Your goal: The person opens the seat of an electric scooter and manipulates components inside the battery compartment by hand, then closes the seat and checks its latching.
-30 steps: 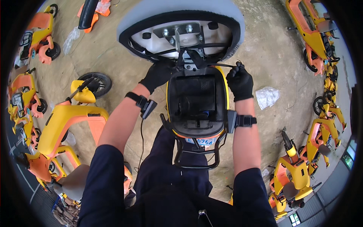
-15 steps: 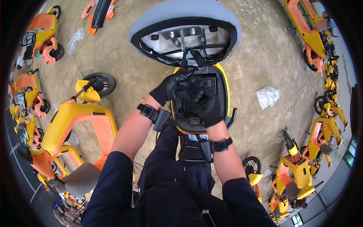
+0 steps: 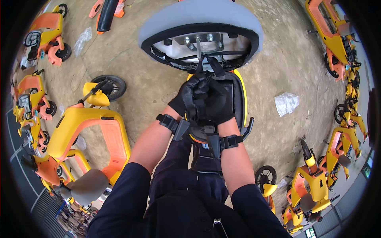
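Note:
My left hand (image 3: 185, 95) and my right hand (image 3: 219, 102), both in black gloves, meet over the open compartment under a scooter's raised seat (image 3: 204, 20). Fingers of both are bent together in a pinch. Whatever is between them is dark and small, and I cannot make it out against the black gloves. Just beyond the fingertips a black strap (image 3: 214, 66) hangs by the seat's underside, near a metal rod (image 3: 199, 48) and a bolted bracket (image 3: 204, 38). The compartment's black rim with yellow edging (image 3: 243, 89) shows right of my right hand; my hands cover most of its inside.
A yellow and orange scooter (image 3: 85, 119) stands close on my left, with a grey seat. Several more line both sides, one (image 3: 311, 182) at the lower right. Clear plastic sheeting (image 3: 286, 104) lies on the concrete floor (image 3: 274, 59). A black grab handle (image 3: 249, 127) sticks out beside the compartment.
My hands have drawn closer together, the right one turning inward toward the left. The whole view has shifted slightly, so the seat sits a little lower and farther right.

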Available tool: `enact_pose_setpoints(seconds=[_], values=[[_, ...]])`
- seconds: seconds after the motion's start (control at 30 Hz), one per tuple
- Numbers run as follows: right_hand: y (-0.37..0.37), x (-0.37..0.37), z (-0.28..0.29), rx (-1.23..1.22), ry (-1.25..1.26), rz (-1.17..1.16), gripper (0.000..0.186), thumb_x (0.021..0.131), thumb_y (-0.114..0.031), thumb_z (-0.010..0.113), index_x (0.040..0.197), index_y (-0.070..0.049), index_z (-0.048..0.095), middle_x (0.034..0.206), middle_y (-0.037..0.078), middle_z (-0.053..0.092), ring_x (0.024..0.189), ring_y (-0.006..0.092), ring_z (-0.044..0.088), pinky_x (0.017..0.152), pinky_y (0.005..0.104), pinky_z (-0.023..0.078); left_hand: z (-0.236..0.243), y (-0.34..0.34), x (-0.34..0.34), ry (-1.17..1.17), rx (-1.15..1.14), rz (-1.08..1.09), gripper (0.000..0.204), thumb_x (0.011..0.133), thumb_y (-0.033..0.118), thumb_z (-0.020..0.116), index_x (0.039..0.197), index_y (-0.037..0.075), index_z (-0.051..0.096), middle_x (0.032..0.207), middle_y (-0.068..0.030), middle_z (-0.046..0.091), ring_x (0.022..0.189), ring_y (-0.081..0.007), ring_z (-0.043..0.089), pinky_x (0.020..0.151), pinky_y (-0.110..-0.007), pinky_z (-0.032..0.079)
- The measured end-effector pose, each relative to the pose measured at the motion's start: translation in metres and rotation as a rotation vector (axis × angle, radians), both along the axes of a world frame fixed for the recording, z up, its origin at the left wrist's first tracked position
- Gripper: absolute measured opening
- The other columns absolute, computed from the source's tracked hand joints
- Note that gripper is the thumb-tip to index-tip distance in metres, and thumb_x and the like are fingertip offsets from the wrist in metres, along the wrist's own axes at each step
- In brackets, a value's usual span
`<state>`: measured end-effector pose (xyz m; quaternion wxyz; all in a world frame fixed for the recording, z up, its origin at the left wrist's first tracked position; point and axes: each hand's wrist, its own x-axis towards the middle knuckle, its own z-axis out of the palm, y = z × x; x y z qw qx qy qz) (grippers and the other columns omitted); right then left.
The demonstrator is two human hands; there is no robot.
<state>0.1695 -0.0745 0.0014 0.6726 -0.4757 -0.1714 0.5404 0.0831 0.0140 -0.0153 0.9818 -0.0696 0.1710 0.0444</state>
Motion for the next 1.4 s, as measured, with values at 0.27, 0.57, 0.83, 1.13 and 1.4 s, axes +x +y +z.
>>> enact_pose_setpoints(seconds=[0.27, 0.57, 0.83, 1.13, 1.4], values=[[-0.002, 0.007, -0.011, 0.092, 0.936, -0.048, 0.02, 0.085, -0.023, 0.046, 0.09, -0.006, 0.054, 0.085, 0.008, 0.058, 0.08, 0.0209, 0.056, 0.075, 0.0332, 0.047, 0.008, -0.006, 0.009, 0.142, 0.098, 0.039, 0.02, 0.091, 0.02, 0.042, 0.097, 0.006, 0.055, 0.059, 0.0052, 0.037, 0.046, -0.005, 0.03, 0.041, -0.018, 0.025], [-0.004, 0.025, 0.022, -0.461, -0.203, 0.133, 0.019, 0.086, -0.015, 0.045, 0.093, -0.004, 0.058, 0.09, 0.013, 0.06, 0.083, 0.0262, 0.057, 0.074, 0.0344, 0.045, -0.012, -0.001, 0.018, 0.408, 0.967, -0.132, 0.016, 0.087, 0.021, 0.049, 0.092, 0.008, 0.056, 0.068, 0.0015, 0.05, 0.058, -0.0057, 0.044, 0.051, -0.021, 0.036], [-0.016, 0.014, 0.025, -0.604, -0.859, -0.132, 0.032, 0.075, -0.024, 0.062, 0.094, 0.001, 0.058, 0.09, 0.018, 0.058, 0.09, 0.033, 0.054, 0.081, 0.038, 0.041, -0.013, -0.023, 0.02, 0.507, 0.762, 0.063, 0.015, 0.084, 0.022, 0.055, 0.093, 0.01, 0.057, 0.081, 0.0014, 0.057, 0.071, -0.0084, 0.054, 0.064, -0.026, 0.046], [-0.011, 0.034, 0.059, -0.295, -1.406, 0.117, 0.059, 0.05, -0.031, 0.07, 0.101, -0.006, 0.055, 0.089, 0.019, 0.056, 0.084, 0.0362, 0.052, 0.075, 0.0432, 0.041, -0.013, -0.01, 0.01, 0.282, 0.406, -0.101, 0.027, 0.091, 0.018, 0.043, 0.114, 0.006, 0.052, 0.099, -0.0024, 0.059, 0.089, -0.0132, 0.056, 0.081, -0.028, 0.046], [-0.014, 0.013, 0.016, -0.164, -0.849, 0.167, 0.037, 0.067, -0.029, 0.061, 0.094, -0.004, 0.06, 0.103, 0.017, 0.052, 0.099, 0.0329, 0.047, 0.088, 0.0412, 0.036, -0.061, 0.0, -0.011, 0.315, 0.659, -0.006, 0.035, 0.092, 0.021, 0.036, 0.119, 0.003, 0.047, 0.116, -0.0079, 0.053, 0.101, -0.018, 0.053, 0.09, -0.032, 0.042]])
